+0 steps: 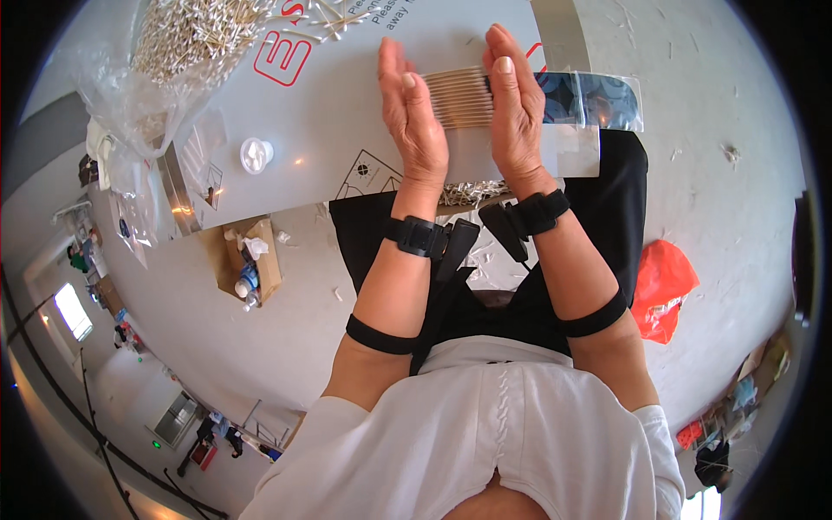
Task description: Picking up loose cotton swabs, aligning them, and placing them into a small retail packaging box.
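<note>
Left hand [414, 117], right hand [517, 111], fingers [505, 69] together, swabs [461, 98] between, cup [256, 156] left, packet [594, 101] right

Tan sticks [461, 100] in stripes between our hands [421, 130].
Under them we see a pale grey table [316, 121] printed in red and black; left of the hands, a white cup [255, 156] and, beyond it, swabs [195, 39] with white tips; right of the hands, a dark blue film strip [607, 102] patterned with round shapes. Nearer us than the hands, our wrist straps [419, 236] are black, our shirt [546, 425] white, the bag [663, 290] off to the right orange-red and the box [270, 264] off to the left brown.
</note>
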The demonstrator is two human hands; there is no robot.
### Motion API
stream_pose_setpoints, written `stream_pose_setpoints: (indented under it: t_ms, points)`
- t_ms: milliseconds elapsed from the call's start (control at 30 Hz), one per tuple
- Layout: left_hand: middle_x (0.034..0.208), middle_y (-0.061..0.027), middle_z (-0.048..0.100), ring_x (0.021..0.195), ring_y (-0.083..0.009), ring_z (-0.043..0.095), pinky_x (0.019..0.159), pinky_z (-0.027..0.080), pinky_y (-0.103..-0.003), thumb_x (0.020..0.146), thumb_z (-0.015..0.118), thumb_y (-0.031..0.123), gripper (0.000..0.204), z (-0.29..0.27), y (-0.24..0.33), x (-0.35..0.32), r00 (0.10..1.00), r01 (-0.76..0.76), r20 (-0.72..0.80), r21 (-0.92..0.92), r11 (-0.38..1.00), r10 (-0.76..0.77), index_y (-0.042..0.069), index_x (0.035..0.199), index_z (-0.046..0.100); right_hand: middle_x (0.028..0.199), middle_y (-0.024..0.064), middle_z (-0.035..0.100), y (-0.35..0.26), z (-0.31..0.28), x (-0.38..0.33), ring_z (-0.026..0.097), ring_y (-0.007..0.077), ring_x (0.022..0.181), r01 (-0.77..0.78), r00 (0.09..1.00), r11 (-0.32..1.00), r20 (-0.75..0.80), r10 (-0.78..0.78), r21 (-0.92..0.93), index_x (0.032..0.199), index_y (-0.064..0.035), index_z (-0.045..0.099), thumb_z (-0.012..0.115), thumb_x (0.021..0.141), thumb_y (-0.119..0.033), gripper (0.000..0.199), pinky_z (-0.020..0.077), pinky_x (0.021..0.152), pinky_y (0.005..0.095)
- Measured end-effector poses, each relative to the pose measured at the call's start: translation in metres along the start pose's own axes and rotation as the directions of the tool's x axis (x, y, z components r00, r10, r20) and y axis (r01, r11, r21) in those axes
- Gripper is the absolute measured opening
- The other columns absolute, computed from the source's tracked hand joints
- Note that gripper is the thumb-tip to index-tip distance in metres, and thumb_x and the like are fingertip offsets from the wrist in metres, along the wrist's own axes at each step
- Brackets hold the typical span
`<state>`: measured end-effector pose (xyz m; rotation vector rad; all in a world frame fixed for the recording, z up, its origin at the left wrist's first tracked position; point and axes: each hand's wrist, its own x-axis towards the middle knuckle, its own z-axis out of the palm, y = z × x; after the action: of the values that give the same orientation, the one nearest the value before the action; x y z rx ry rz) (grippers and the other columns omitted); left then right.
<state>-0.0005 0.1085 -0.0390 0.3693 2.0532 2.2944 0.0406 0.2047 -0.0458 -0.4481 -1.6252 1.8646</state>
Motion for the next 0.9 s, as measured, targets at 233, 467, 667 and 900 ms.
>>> stream_pose_setpoints:
  t_ms: [233,467,667,900]
  points:
    - [0.153,-0.0196,0.032,0.144,-0.0297,0.028,0.119,0.019,-0.044,0.102,0.044,0.043,0.065,-0.004,0.000,0.004,0.999,0.035,0.005,-0.212,0.977,-0.035,-0.003,0.146,0.032,0.144,0.0151,0.047,0.002,-0.004,0.002,0.043,0.0228,0.136,-0.052,0.997,0.995,0.056,0.048,0.081,0.140,0.0045,0.044,0.042,0.106,-0.026,0.046,0.0322,0.116,0.0352]
    - [0.143,-0.0184,0.045,0.134,-0.0315,0.042,0.114,0.029,-0.047,0.102,0.051,0.030,0.051,-0.057,0.005,-0.009,0.990,0.019,-0.140,-0.104,0.994,-0.033,-0.003,0.139,0.041,0.121,0.0128,0.063,-0.016,-0.041,-0.005,0.060,0.0190,0.114,-0.166,0.972,0.926,-0.104,0.212,0.339,0.127,0.0040,0.058,0.054,0.101,-0.015,0.032,0.0464,0.103,0.0303]
    - [0.137,-0.0148,0.050,0.125,-0.0258,0.051,0.107,0.041,-0.041,0.099,0.054,0.015,0.035,-0.073,0.007,-0.046,0.999,0.002,-0.047,0.123,0.992,0.003,-0.002,0.130,0.050,0.104,0.0091,0.067,-0.039,-0.066,-0.042,0.067,0.0159,0.096,-0.338,0.941,0.941,-0.010,0.338,-0.005,0.111,0.0063,0.064,0.055,0.098,-0.004,0.019,0.0531,0.088,0.0251]
    - [0.133,-0.0124,0.053,0.121,-0.0238,0.053,0.102,0.044,-0.037,0.094,0.057,0.003,0.027,-0.073,0.009,-0.064,0.989,-0.146,0.077,0.373,0.916,0.126,0.001,0.121,0.056,0.103,0.0080,0.064,-0.034,-0.065,-0.061,0.063,0.0174,0.088,0.009,0.991,0.926,0.128,0.042,-0.378,0.096,0.0014,0.065,0.061,0.087,0.004,0.011,0.0504,0.078,0.0263]
